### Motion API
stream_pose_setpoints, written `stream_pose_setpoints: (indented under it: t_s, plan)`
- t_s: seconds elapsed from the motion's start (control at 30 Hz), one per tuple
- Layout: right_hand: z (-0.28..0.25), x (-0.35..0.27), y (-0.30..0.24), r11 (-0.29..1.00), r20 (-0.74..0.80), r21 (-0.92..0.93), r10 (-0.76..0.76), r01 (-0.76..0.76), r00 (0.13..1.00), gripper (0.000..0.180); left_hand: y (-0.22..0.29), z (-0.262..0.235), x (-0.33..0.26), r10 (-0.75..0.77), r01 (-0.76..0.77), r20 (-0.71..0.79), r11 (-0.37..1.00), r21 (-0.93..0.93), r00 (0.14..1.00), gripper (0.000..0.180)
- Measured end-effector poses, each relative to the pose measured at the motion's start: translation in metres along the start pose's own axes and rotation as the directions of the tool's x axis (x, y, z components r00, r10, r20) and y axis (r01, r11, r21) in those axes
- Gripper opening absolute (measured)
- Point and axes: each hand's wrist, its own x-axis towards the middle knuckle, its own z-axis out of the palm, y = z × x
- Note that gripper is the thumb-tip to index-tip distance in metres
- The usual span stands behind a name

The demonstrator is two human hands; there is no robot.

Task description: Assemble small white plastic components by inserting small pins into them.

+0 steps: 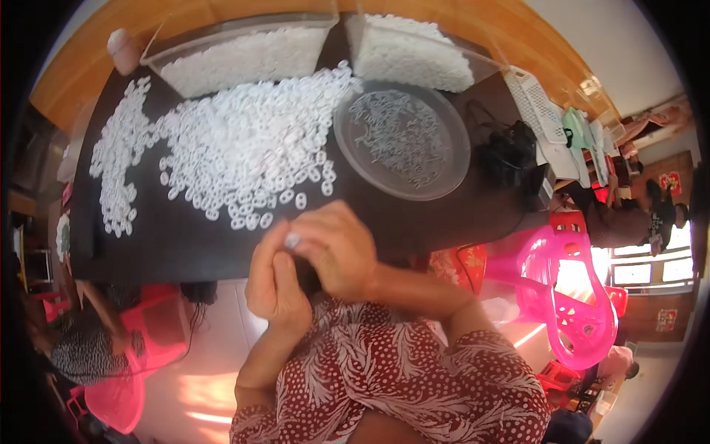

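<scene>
Bare tabletop edge [163, 271] (hands [344, 248] near)

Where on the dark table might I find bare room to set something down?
Bare tabletop shows right of the right hand, between the round plastic tray and front edge, and at front left, nearer than the heap of white oval links. A narrow gap opens between it and the left cluster. Clear bins crowd the back; a black bundle, the right.

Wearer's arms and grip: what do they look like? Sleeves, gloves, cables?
Left-hand grip and right-hand grip both ungloved. Forearms uncovered, no cables or wristwear visible. Sleeves short, dark red with pale leaf sprays and dots.
</scene>
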Motion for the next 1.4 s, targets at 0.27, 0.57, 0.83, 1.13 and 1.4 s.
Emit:
stream_pose_setpoints:
  t_s: [0.27, 0.57, 0.83, 1.13, 1.4]
  plan:
    - [-0.143, 0.126, 0.083, 0.948, -0.433, -0.319, -0.149, 0.003, 0.889, 0.008, -0.024, -0.034, 0.034, -0.045, 0.028, 0.055, 0.958, 0.285, 0.997, 0.020]
    - [-0.264, 0.219, 0.221, 0.593, -0.279, -0.788, -0.103, -0.167, 0.955, 0.011, -0.024, 0.003, 0.055, 0.324, -0.427, 0.284, 0.759, 0.492, 0.902, 0.025]
    - [-0.147, 0.116, 0.102, 0.665, 0.092, -0.662, -0.387, 0.346, 0.918, 0.016, -0.035, 0.011, 0.055, 0.362, -0.662, 0.566, 0.532, 0.527, 0.741, 0.036]
    - [-0.117, 0.070, 0.070, 0.866, 0.118, -0.401, -0.274, 0.298, 0.955, 0.021, -0.031, 0.041, 0.070, 0.430, -0.672, 0.523, 0.558, 0.488, 0.736, 0.018]
    - [-0.117, 0.064, 0.064, 0.864, 0.093, -0.405, -0.286, 0.299, 0.954, 0.022, -0.051, 0.075, 0.095, 0.274, -0.651, 0.597, 0.440, 0.619, 0.754, 0.014]
